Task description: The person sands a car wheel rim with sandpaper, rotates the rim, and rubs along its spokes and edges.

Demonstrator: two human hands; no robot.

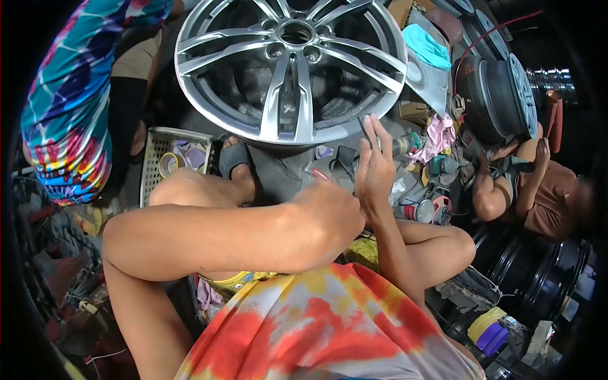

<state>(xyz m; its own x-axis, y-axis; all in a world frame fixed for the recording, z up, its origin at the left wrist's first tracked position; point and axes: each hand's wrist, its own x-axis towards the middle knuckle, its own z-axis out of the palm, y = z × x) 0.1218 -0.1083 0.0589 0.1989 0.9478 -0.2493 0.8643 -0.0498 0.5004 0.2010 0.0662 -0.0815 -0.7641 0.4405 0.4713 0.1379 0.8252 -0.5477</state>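
Observation:
My left hand (329, 206) is closed, blurred, in front of my body, with a thin reddish stick (321, 173) protruding from its top. Close beside it, my right hand (376, 166) is raised, its fingers pointing up towards the wheel. A thin dark strip (363, 124) shows at its fingertips; how it is pinched is hard to make out. Beyond both hands lies a large silver alloy wheel (296, 88), spokes facing up, and neither hand visibly touches it.
A basket (147, 171) with tape rolls stands left of my foot. At right are a pink cloth (437, 136), a can (417, 211), power tools and more wheels (497, 95). One person (548, 196) sits at far right; another in a colourful sleeve (73, 107) is at upper left.

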